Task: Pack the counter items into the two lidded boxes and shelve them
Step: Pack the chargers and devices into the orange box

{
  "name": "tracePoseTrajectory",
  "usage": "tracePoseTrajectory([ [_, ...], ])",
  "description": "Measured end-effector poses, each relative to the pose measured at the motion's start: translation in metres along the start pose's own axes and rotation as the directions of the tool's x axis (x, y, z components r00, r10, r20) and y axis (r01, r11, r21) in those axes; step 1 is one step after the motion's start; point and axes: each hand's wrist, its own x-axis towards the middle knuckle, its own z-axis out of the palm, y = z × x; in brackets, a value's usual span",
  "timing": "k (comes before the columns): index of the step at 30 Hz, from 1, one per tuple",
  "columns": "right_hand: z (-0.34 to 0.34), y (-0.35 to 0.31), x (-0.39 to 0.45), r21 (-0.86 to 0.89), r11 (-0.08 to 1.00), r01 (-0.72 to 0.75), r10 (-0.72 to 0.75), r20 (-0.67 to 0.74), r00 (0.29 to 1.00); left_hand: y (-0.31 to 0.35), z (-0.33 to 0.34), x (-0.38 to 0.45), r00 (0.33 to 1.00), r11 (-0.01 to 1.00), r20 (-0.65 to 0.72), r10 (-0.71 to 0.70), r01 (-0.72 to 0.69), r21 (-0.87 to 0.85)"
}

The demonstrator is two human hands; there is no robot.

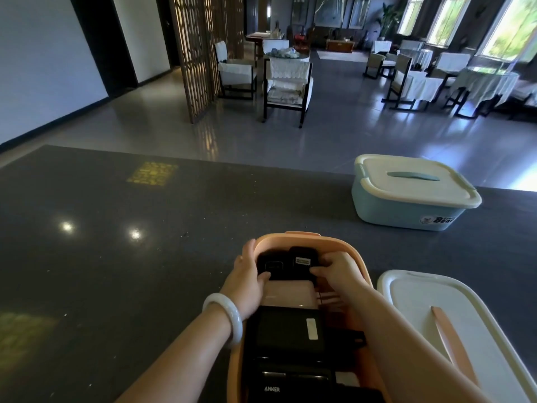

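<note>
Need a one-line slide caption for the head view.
Both hands, left hand and right hand, arrange black devices in the open orange box; its lid lies beside it, blue box closed.

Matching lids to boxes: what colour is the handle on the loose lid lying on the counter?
Peach-orange, on a cream-white loose lid; its handle shows in the head view.

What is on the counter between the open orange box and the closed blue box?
Nothing: in the head view, only bare dark speckled counter separates the open orange plastic box from the lidded pale blue plastic box.
</note>
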Motion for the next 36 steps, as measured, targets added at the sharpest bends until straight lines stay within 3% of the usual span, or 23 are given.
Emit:
tracePoseTrajectory([
  [22,0.004,-0.004,-0.002,-0.072,0.993,-0.09,0.09,0.001,0.996,-0.003,0.002,0.001,1.0,1.0,-0.021,0.008,-0.008,-0.014],
  [36,-0.003,-0.003,-0.012,-0.144,0.989,0.028,-0.037,-0.061,0.997,0.004,-0.001,-0.003,1.0,1.0,-0.028,0.012,-0.012,0.003],
])
